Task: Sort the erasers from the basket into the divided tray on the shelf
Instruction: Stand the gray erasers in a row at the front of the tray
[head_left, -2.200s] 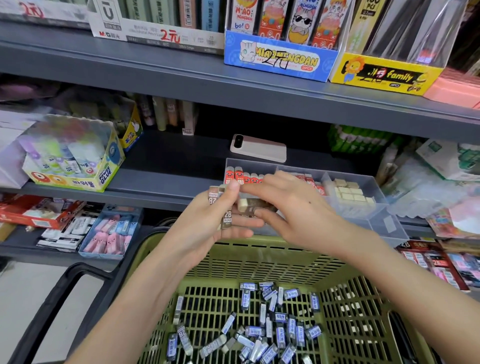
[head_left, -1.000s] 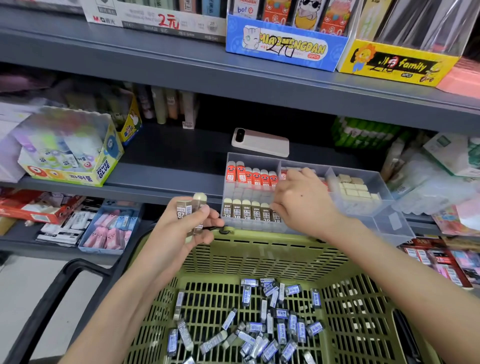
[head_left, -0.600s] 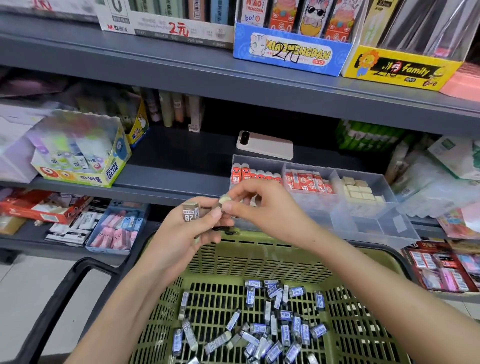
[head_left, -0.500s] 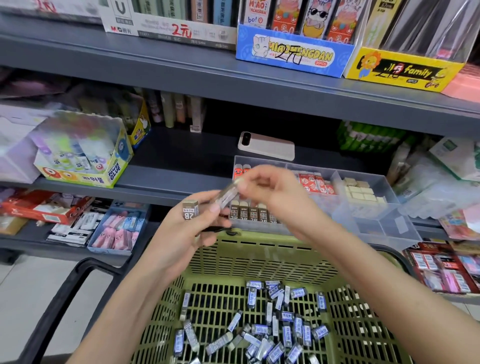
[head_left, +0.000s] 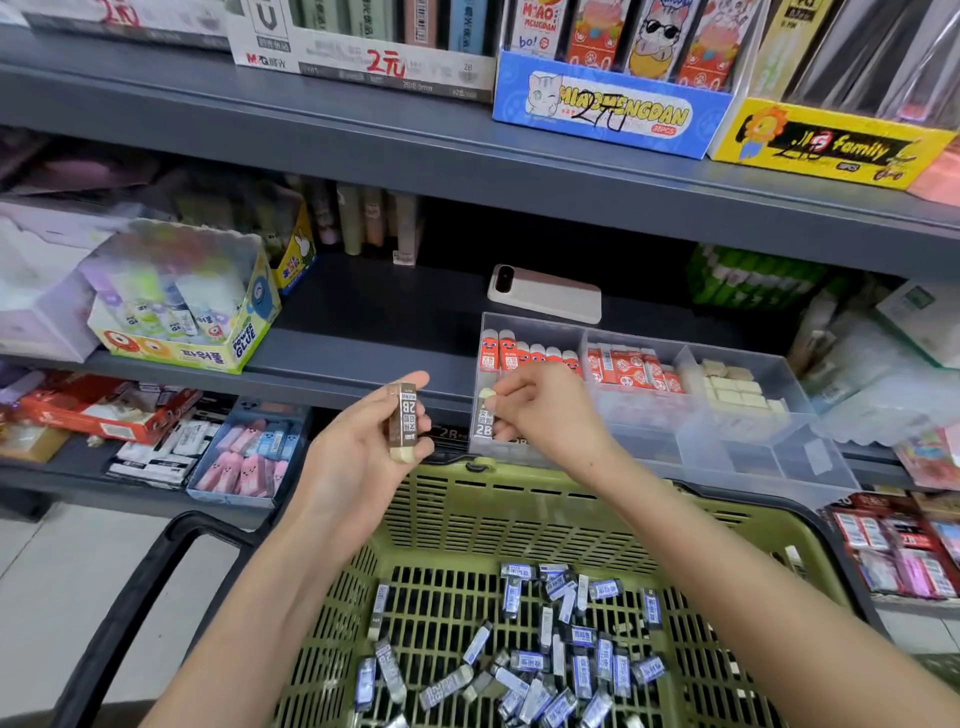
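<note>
Brown-sleeved 2B eraser, upright, pinched in left hand, at 9 o'clock of clear divided tray. Second 2B eraser, pinched by right hand at tray's front-left compartment. Blue-sleeved erasers, loose in green basket, at 6 o'clock of tray.

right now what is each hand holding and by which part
The left hand grips a 2B eraser by its brown sleeve, cream end bare. The right hand pinches a second 2B eraser by its side, at the divided tray.
</note>
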